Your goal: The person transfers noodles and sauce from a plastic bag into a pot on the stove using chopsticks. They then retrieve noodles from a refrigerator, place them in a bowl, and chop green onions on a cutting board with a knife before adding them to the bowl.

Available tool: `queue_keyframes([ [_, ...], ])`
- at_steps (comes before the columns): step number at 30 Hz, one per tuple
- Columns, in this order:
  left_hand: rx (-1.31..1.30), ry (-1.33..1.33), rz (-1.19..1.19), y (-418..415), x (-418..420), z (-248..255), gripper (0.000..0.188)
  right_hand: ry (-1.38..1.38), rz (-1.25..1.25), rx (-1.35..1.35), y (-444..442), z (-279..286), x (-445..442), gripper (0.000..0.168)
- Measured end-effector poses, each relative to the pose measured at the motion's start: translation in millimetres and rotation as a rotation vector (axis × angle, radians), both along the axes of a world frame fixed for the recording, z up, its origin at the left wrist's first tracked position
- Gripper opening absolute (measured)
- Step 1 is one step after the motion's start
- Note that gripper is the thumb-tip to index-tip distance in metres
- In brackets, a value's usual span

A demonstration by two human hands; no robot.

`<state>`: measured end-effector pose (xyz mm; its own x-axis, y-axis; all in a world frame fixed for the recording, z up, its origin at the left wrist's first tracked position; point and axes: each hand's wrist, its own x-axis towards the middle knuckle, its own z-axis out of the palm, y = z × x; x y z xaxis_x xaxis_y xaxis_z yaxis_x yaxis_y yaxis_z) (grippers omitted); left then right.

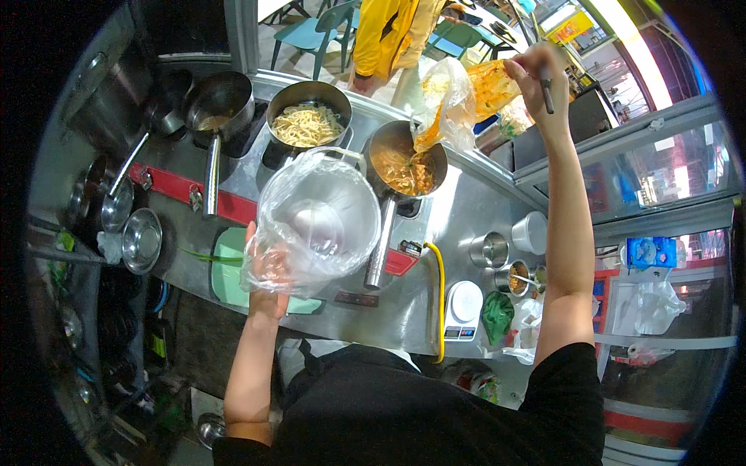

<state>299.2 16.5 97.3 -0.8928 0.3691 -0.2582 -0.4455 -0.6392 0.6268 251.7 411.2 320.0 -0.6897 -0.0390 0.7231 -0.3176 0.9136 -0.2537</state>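
My left hand (269, 269) holds up a round container lined with a clear plastic bag (317, 218) above the counter. My right hand (539, 76), raised at the upper right, grips a dark utensil handle (546, 96); its far end is hidden or blurred. Close to those fingers is an orange-stained sheet or bag (494, 87), and a clear plastic bag (457, 116) hangs over the rim of a saucepan. That saucepan (379, 169) holds reddish broth with noodles and orange bits. Pale noodles (307, 125) lie in another pot (280, 96).
An emptied-looking saucepan (211, 180) stands at the left. A pale green board (224, 285) lies below the held container. Right of the yellow hose (440, 303) are a white kitchen scale (464, 309) and small metal cups (489, 250). A person in a yellow jacket (379, 46) stands across the counter.
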Motion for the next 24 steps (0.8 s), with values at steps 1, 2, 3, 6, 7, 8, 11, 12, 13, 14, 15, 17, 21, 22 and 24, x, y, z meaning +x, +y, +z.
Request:
queue_keyframes([
  [1,-0.001,0.007,-0.020,4,-6,3,0.071,0.012,0.013,0.008,-7,8,2,0.019],
  [2,-0.002,0.015,-0.043,9,-12,6,0.072,0.023,0.023,0.017,-11,16,5,0.018],
  [3,-0.050,0.050,-0.112,13,-20,11,0.076,0.027,-0.040,0.072,-11,24,5,0.020],
  [6,-0.162,-0.048,-0.211,32,-40,32,0.077,0.102,0.143,-0.025,-11,46,8,0.021],
  [7,-0.161,-0.027,-0.209,40,-44,38,0.077,0.063,0.137,-0.080,-19,60,13,0.021],
  [8,-0.144,-0.025,-0.265,44,-51,40,0.077,-0.034,-0.180,0.070,-27,75,23,0.024],
  [11,-0.052,0.007,-0.413,63,-70,26,0.073,0.115,-0.052,-0.218,-53,110,49,0.026],
  [12,-0.041,0.036,-0.452,68,-76,24,0.076,0.166,-0.178,-0.231,-80,117,59,0.026],
  [13,-0.017,0.067,-0.504,79,-77,25,0.078,0.161,-0.102,-0.280,-85,126,70,0.026],
  [14,0.008,0.097,-0.555,89,-75,28,0.081,0.158,-0.024,-0.328,-89,133,82,0.026],
  [15,0.051,0.153,-0.669,110,-59,44,0.078,0.145,-0.086,-0.330,-93,145,107,0.025],
  [17,0.102,0.157,-0.729,118,-51,40,0.077,0.123,-0.180,-0.350,-95,137,128,0.024],
  [21,0.209,0.495,-0.842,142,-3,45,0.069,0.061,-0.109,-0.497,-83,96,191,0.024],
  [22,0.318,0.342,-0.903,135,14,64,0.067,-0.023,-0.248,-0.217,-90,78,210,0.024],
  [24,0.357,0.245,-0.947,134,45,66,0.073,-0.050,-0.108,-0.925,-112,30,234,0.017],
])
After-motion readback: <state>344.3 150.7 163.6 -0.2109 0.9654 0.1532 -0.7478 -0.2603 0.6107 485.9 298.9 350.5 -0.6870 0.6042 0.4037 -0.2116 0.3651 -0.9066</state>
